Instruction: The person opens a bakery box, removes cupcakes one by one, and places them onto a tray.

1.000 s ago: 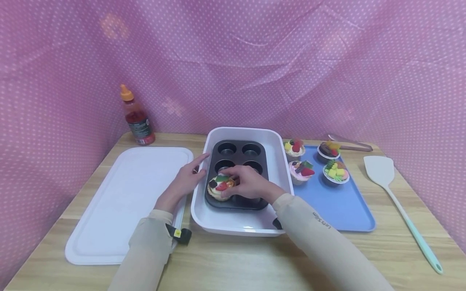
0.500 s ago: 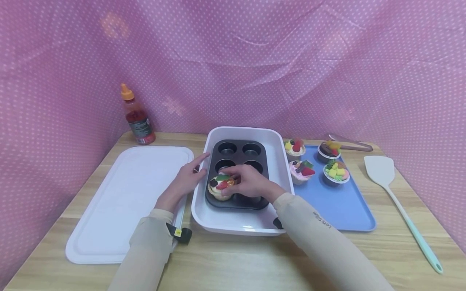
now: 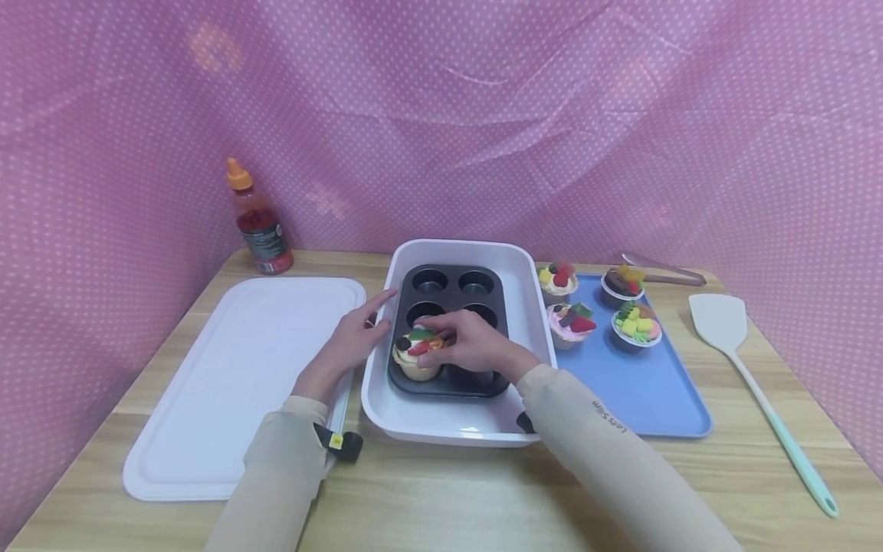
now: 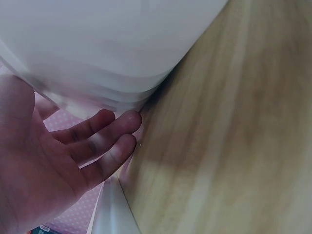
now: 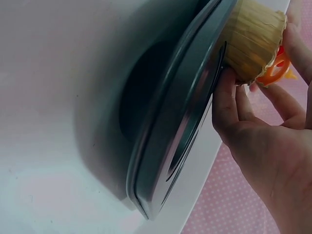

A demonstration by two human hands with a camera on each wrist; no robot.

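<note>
My right hand point(image 3: 476, 341) pinches a fruit-topped cupcake point(image 3: 416, 366) at the near left cup of a dark muffin tin point(image 3: 452, 297). In the right wrist view the pleated yellow wrapper point(image 5: 251, 41) rises from the tin's top face, the fingertips against its side; how deep its base sits is hidden. The tin lies inside a white tub point(image 3: 458, 439). My left hand point(image 3: 348, 341) stays at the tub's left side, its fingers loosely spread. In the left wrist view those fingers point(image 4: 105, 141) lie beside the tub's outer wall point(image 4: 92, 48).
On the right, a blue tray point(image 3: 645, 395) bears several cupcakes. Beyond it lie tongs point(image 3: 665, 272) and a white spatula point(image 3: 720, 326) with a mint handle. A white board point(image 3: 255, 368) occupies the left side, and a sauce bottle point(image 3: 260, 230) stands at the back left corner.
The cupcake has tipped back a little under my right fingers, and more of its wrapper side now faces the head camera. My left hand has kept its place.
</note>
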